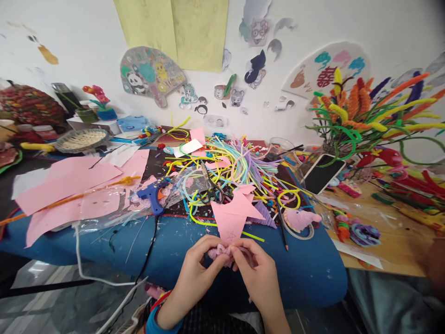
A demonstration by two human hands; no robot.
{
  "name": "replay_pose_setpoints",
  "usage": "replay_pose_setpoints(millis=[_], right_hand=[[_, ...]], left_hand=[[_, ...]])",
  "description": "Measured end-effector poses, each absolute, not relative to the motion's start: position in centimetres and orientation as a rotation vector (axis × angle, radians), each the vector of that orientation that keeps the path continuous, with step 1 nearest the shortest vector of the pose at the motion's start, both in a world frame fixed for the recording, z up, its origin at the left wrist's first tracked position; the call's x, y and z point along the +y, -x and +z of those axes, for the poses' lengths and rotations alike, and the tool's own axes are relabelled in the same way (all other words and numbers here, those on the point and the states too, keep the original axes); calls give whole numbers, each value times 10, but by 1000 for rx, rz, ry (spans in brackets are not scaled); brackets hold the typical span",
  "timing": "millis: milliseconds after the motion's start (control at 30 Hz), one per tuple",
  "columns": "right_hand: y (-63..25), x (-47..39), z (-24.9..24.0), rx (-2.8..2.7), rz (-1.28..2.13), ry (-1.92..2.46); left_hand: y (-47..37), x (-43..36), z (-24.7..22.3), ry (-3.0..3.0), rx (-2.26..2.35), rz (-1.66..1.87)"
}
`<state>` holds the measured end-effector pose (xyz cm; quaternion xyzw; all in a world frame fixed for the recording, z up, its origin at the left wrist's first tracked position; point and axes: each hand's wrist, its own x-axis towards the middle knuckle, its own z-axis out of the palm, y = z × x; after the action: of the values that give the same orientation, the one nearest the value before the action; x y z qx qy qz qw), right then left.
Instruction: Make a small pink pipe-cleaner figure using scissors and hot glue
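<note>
Head view, left hand: thumb and fingers [203,263] pinch one side of a pale pink fuzzy piece.
Right hand: thumb and fingers [256,265] close on its other side.
Pale pink fuzzy piece [219,252]: between both hands, at the near edge of the blue-covered table [306,273]; its full shape is hidden by fingers.
Pink paper cutout [233,222]: just beyond the fingertips, a star drawn on it.
Pipe cleaners [239,162]: a loose pastel heap behind the cutout.
Blue glue gun [152,193]: left of the heap.
Pencil [282,227]: right of the cutout, near a pink fuzzy figure [299,219].
</note>
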<state>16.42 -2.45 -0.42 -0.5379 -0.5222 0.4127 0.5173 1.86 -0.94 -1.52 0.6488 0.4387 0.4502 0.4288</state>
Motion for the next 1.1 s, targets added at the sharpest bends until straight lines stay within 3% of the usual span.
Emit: replay_pose_setpoints(millis=[300,533,633,867,1100], right_hand=[[-170,-22,-3,-1214,1119,1282],[-178,-5,-5,-1059,1599,1078],[-172,-4,-18,-993,1649,1056],[-168,-19,-9,-1358,1213,1264],[-164,-32,1,-1690,768,1294]], left_hand=[[-21,-11,-17,-1554,1111,1076],[-21,-14,-13,-1545,989,1082],[-21,-14,-16,-1448,941,1179],[-28,-12,-20,-1471,1056,1430],[-28,-11,-29,-1469,1137,1466]])
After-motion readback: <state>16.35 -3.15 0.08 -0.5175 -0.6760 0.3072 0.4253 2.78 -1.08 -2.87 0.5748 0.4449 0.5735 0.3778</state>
